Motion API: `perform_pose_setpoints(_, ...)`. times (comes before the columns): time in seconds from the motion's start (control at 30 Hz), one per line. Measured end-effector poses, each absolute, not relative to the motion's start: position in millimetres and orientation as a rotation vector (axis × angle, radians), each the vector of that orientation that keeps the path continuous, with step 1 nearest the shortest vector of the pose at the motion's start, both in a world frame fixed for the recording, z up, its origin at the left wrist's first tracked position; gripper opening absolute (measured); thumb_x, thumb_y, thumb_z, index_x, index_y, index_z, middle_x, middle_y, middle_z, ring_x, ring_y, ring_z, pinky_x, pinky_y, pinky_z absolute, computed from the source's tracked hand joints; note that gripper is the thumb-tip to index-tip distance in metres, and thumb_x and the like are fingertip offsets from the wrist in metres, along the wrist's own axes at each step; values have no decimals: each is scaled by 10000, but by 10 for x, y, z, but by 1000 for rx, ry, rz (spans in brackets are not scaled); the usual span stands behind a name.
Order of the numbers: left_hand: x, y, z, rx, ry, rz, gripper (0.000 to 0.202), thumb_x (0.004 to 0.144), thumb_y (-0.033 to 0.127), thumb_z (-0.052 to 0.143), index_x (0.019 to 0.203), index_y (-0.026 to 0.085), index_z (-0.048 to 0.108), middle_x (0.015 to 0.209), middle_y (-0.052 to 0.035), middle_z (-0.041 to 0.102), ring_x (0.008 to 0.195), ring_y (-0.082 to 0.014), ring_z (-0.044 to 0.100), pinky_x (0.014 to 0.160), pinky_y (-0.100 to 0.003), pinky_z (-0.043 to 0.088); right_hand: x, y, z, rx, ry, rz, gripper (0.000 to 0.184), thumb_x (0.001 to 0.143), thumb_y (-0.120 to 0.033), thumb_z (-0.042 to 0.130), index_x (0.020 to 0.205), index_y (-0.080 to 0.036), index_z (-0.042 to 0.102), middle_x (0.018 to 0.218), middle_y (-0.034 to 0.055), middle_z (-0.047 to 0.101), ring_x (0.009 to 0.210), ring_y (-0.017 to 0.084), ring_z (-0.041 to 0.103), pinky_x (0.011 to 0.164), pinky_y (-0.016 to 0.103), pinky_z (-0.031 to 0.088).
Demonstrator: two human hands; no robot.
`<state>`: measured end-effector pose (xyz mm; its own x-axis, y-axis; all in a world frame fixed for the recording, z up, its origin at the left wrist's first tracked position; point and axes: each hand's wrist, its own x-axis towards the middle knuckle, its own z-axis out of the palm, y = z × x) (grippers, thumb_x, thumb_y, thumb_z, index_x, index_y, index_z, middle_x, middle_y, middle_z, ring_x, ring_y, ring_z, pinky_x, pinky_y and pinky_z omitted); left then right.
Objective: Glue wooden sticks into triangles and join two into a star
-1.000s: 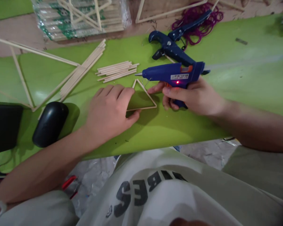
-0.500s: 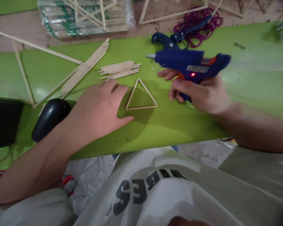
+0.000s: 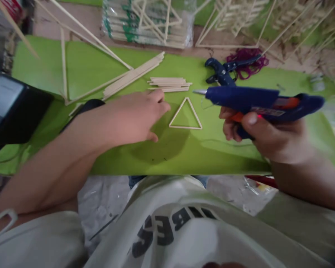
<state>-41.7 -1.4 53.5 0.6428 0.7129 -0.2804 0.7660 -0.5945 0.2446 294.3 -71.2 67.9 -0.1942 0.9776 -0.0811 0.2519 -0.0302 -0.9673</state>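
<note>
My right hand grips a blue hot glue gun by its handle, a finger near the orange trigger and the red light glowing. Its metal nozzle points left, and in the picture appears just above the tip of a small triangle of thin wooden sticks lying flat. To the left, my left hand hovers palm down, thumb apart from the fingers, with nothing visible in it. Its fingertips are close to a small pile of short sticks; whether they touch is hidden.
Longer sticks lie diagonally by a big stick frame. A black mouse-like object is partly behind my left forearm. Blue cutters, purple cord and a plastic-wrapped stick pack lie farther back. A dark device stands left.
The view has shifted, so the table items appear farther right. The glue gun looks larger, its nozzle closer to the triangle's tip. My left thumb has drawn away from the triangle.
</note>
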Motion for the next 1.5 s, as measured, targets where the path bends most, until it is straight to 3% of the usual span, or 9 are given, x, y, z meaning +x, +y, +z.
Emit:
perform_pose_setpoints(0.13, -340, -43, 605, 2557, 1175, -448, 760, 860, 416, 1080, 1524, 227, 762, 1521, -157, 723, 1241, -409, 795, 1026, -471, 638, 2997, -631, 701, -1337, -1738, 1387, 164, 1073, -472, 921, 1117, -315, 901, 1030, 56, 860, 754, 208, 779, 592, 341, 604)
perform_pose_setpoints(0.2, -316, -23, 624, 2574, 1170, -474, 723, 905, 426, 1049, 1524, 208, 744, 1480, -174, 728, 1286, -440, 782, 1032, -488, 634, 3059, -574, 624, -1316, -1769, 1353, 187, 1075, -465, 920, 1142, -292, 898, 1067, 72, 873, 770, 202, 793, 617, 331, 613)
perform_pose_setpoints(0.33, -284, -3, 692, 2589, 1126, -523, 733, 933, 406, 1043, 1539, 173, 704, 1437, -182, 730, 1234, -407, 784, 969, -467, 625, 3172, -485, 366, -1273, -1589, 1257, 343, 1095, -592, 873, 1154, -255, 896, 1106, 116, 877, 741, 210, 799, 612, 357, 615)
perform_pose_setpoints(0.5, -236, -42, 779, 2565, 1148, -612, 561, 921, 326, 1058, 1360, 157, 753, 1386, -178, 754, 1222, -396, 789, 1016, -496, 640, 3183, -425, 241, -1470, -1431, 1218, 470, 987, -711, 945, 1068, -249, 920, 779, 57, 764, 633, 205, 690, 566, 356, 589)
perform_pose_setpoints(0.63, -239, -81, 773, 2553, 1144, -623, 520, 932, 324, 1050, 1332, 157, 763, 1371, -176, 755, 1202, -394, 793, 1015, -512, 655, 3160, -376, 284, -1396, -1565, 1342, 325, 1024, -595, 931, 1012, -274, 876, 826, 47, 749, 683, 209, 675, 586, 351, 584)
perform_pose_setpoints(0.8, -276, -61, 751, 2522, 1134, -636, 522, 920, 301, 1054, 1346, 183, 774, 1376, -158, 760, 1219, -395, 798, 1024, -529, 673, 3147, -338, 330, -1230, -1784, 1205, 147, 1053, -427, 886, 1009, -297, 833, 1038, 83, 828, 858, 268, 789, 759, 421, 686)
perform_pose_setpoints(0.97, -247, 52, 747, 2415, 1159, -686, 476, 939, 293, 1034, 1332, 197, 783, 1476, -179, 764, 1309, -409, 801, 1089, -556, 685, 3170, -298, 424, -1154, -1822, 1095, 161, 1055, -418, 866, 970, -293, 809, 1001, 111, 850, 968, 325, 857, 775, 442, 705)
perform_pose_setpoints(1.1, -211, 67, 746, 2419, 1177, -709, 459, 972, 277, 1000, 1359, 183, 772, 1502, -191, 764, 1344, -404, 796, 1107, -537, 677, 3202, -268, 445, -1184, -1799, 1051, 271, 1072, -483, 864, 926, -263, 801, 1048, 121, 852, 941, 298, 848, 827, 436, 700)
perform_pose_setpoints(1.5, -257, -16, 666, 2655, 1170, -558, 482, 983, 380, 994, 1328, 153, 746, 1366, -162, 755, 1216, -369, 788, 962, -440, 624, 3255, -373, 115, -1183, -1500, 1471, 430, 985, -619, 979, 1084, -234, 815, 919, 43, 794, 701, 182, 710, 549, 304, 587)
